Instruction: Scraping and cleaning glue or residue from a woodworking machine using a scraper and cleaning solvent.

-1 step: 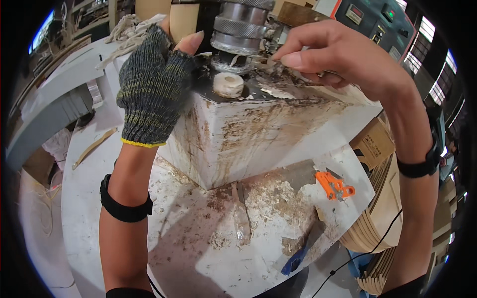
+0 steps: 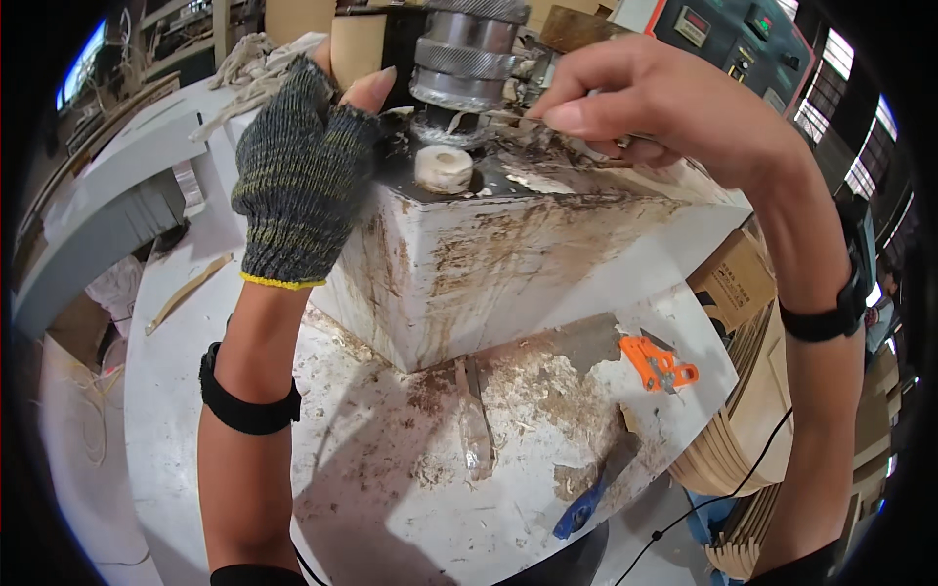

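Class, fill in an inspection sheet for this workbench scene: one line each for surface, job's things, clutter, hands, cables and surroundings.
Surface: white table, stained and strewn with brown crumbs and dust.
Job's things: white block, smeared brown, under a ribbed metal cylinder; a small white ring lies on top.
Clutter: orange clip, blue-handled tool, wood strip.
Hands: left hand in a fingerless knit glove, at the block's top edge; right hand bare, fingers pinched together by the cylinder. What it pinches cannot be told.
Cables: thin black cable at lower right.
Surroundings: control panel, stacked curved boards, windows.
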The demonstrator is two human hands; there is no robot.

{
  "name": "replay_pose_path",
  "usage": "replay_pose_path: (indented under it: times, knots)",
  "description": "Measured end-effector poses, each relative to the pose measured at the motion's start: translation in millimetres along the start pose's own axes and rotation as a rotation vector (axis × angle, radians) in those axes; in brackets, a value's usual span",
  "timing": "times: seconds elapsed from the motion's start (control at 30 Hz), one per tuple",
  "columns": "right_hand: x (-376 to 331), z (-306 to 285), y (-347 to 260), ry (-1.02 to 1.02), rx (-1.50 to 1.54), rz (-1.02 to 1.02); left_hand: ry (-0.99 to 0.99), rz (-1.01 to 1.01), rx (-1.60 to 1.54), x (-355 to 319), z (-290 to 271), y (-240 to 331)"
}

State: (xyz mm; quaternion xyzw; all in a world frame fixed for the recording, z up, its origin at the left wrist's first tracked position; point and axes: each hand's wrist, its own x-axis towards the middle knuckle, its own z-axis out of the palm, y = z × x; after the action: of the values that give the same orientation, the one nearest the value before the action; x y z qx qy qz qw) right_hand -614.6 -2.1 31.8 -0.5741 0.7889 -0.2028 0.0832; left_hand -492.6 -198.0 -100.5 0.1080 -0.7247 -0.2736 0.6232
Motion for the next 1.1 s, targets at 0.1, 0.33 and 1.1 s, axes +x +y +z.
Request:
replay_pose_path:
  times: [0.1,0.33,1.1]
  knots:
    - [1,-8,-18,-0.127,-0.024,0.063,-0.029,-0.063,0.011,0,-2,1]
    - [0,-11,-38,-0.088,-0.329,-0.105,-0.102,-0.114,0.079,-2,-11,13]
    - [-134,38,113,0.355,0.285,0.015,0.414,-0.336,0.737,-39,68,96]
